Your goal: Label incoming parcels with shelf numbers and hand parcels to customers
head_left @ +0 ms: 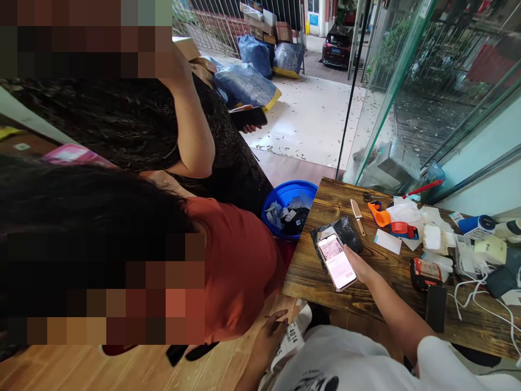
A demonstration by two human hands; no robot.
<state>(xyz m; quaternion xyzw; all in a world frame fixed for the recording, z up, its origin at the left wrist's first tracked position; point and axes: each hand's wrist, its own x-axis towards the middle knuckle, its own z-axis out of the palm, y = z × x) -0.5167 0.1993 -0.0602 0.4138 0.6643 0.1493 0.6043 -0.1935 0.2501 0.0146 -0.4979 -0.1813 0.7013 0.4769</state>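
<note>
My right hand (358, 266) is closed round the edge of a smartphone (337, 262) with a lit, pale pink screen. The phone is over the near left part of a wooden table (309, 271). Partly behind it lies a black plastic parcel (348, 232) with a white label. My left hand (273, 330) is low beside my lap, fingers apart and loosely bent, with nothing seen in it. It is nearest to white fabric (291, 336) printed with black digits. A small knife (358, 216) rests on the table beyond the parcel.
A person in an orange-red top (240, 260) is close on my left; behind, another person's hand holds a dark phone (249, 117). A blue bin (291, 190) stands beside the table. Tape dispensers (380, 215), scissors (368, 196) and cables (474, 290) lie on the table. Glass panels rise behind.
</note>
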